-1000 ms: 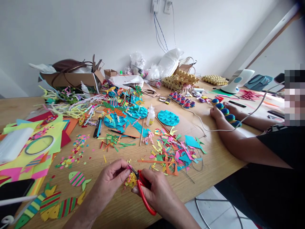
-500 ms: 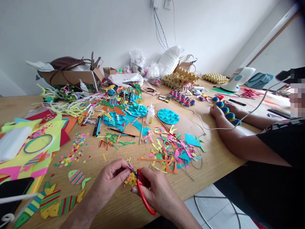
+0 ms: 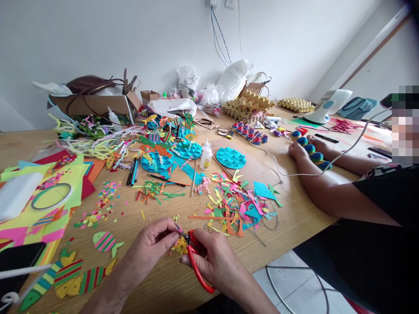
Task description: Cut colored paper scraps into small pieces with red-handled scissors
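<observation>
- Little has moved since half a second earlier: both hands and the scissors keep almost the same pose, while the view has shifted slightly, so most things on the table sit a touch higher in the picture.
- Red-handled scissors (image 3: 194, 265) are in the person's right hand (image 3: 216, 255), above the near part of the wooden table (image 3: 163, 285); the fingers are wrapped around the handles, and the blades point toward the left hand.
- Fingers of the left hand (image 3: 149, 245) are curled, thumb and fingertips pinching a tiny pink scrap (image 3: 177, 227) at the blade tips; its shape is too small to make out.
- Yellow clippings (image 3: 180, 247) lie on the table just below the blades.
- Beyond the right hand spreads a heap of coloured paper offcuts (image 3: 250, 211).
- Left of the left hand lies a pink-and-green striped paper fish (image 3: 104, 242), with more striped fish nearer the person and a black phone (image 3: 21, 261) at the edge.
- Farther back, a glue bottle (image 3: 206, 157) stands upright between blue discs.
- On the right, a co-worker (image 3: 322, 189) holds a strip of blue-and-yellow cups (image 3: 309, 149).
</observation>
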Motion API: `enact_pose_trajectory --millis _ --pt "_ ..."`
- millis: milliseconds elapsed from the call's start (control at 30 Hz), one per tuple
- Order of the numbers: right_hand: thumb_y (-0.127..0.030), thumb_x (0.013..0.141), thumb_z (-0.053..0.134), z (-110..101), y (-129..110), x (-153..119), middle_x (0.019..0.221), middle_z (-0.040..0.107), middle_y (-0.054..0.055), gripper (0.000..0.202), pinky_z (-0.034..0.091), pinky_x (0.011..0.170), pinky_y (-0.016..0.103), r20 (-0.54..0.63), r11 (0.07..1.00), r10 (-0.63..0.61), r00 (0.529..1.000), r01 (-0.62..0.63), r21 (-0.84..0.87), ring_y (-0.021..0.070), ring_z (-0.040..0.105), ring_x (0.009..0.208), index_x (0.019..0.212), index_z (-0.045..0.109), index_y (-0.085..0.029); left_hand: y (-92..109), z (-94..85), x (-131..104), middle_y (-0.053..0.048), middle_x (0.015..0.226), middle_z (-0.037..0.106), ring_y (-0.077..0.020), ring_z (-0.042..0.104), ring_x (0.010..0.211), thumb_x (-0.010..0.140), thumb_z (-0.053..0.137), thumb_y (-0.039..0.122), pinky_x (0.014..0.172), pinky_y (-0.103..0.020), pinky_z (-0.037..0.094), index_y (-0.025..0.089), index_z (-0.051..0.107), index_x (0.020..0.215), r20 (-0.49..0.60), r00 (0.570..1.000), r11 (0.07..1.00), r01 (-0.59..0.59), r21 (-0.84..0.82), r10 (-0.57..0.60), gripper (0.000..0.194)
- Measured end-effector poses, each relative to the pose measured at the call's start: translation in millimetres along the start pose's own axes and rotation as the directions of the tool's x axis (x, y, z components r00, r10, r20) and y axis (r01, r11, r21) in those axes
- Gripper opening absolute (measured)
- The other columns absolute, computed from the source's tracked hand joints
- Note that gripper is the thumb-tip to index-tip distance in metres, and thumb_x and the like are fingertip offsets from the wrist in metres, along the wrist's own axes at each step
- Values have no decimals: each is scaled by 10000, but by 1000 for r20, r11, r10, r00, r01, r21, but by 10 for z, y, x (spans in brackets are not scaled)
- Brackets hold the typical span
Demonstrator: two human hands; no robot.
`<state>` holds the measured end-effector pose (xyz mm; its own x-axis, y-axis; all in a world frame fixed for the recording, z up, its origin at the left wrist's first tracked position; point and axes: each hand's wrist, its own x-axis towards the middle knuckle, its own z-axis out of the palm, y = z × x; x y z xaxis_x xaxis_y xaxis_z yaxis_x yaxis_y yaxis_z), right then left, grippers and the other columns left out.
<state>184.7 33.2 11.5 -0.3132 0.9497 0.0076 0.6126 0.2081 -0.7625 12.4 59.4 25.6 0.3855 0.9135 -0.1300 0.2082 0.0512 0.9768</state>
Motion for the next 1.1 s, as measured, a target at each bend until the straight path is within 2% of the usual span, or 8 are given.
enact_pose_trajectory --millis 300,633,900,1100 --pt "-480 764 561 -17 25 -19 525 380 -60 383 190 452 189 17 1000 4 1000 -4 -7 71 295 460 594 380 -189 -17 -26 7 22 655 529 -145 484 643 784 511 241 592 -226 388 174 608 702 -9 1000 999 -18 40 18 144" --pt "-520 764 533 -12 45 -11 507 359 -59 418 174 443 195 25 999 25 999 -24 -36 72 281 452 570 370 -187 43 -41 -20 19 643 529 -148 473 627 772 498 262 579 -231 383 174 596 696 -29 1000 998 15 66 -13 152" --pt "-515 780 532 -20 30 -13 511 363 -62 412 183 443 195 37 999 16 999 -15 -34 70 288 455 579 391 -184 51 -22 -32 39 593 508 -129 460 587 748 526 262 550 -209 381 177 601 681 -109 993 999 43 12 -42 131" --pt "-507 782 543 -15 -40 -11 560 407 -57 369 221 461 188 54 1000 -6 999 5 18 77 326 484 645 420 -186 14 -2 -59 20 644 576 -147 524 638 766 540 267 586 -223 426 182 606 721 -116 992 994 43 -104 -56 117"
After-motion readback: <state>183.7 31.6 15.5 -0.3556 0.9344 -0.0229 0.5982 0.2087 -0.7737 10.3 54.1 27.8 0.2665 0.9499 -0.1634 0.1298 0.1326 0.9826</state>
